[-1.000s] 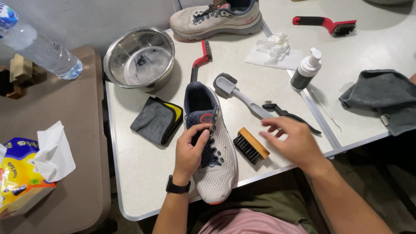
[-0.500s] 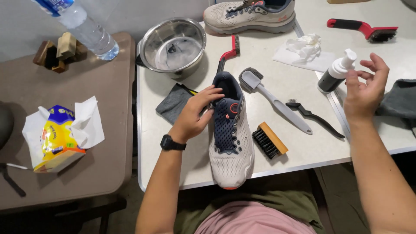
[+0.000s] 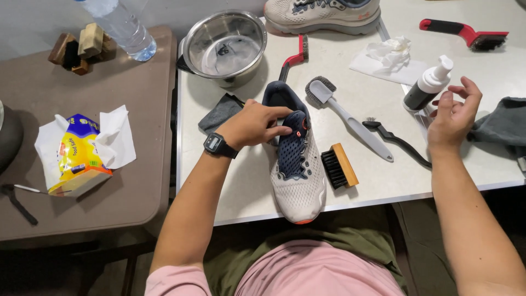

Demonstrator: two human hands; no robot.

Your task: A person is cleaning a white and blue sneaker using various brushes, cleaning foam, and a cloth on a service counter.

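Note:
A white mesh sneaker (image 3: 296,175) with a navy tongue lies on the white table (image 3: 241,186), toe toward me. My left hand (image 3: 255,125), with a black watch on its wrist, grips the sneaker at the collar and tongue. My right hand (image 3: 453,114) hovers open, fingers spread, just beside a small foam pump bottle (image 3: 428,85) with a white top and dark body; it holds nothing. A wooden brush with black bristles (image 3: 338,165) lies right of the sneaker.
A long grey brush (image 3: 350,120), a slim black brush (image 3: 397,142), two red-handled brushes (image 3: 293,57) (image 3: 463,33), a steel bowl (image 3: 224,46), grey cloths (image 3: 219,112) (image 3: 501,126), crumpled tissue (image 3: 389,55) and a second sneaker (image 3: 323,13) lie about. The brown side table (image 3: 82,126) bears a tissue pack, water bottle and blocks.
My right hand has moved from above the wooden brush out to the pump bottle. My left hand shifted from the laces up to the sneaker's collar. The view swung left.

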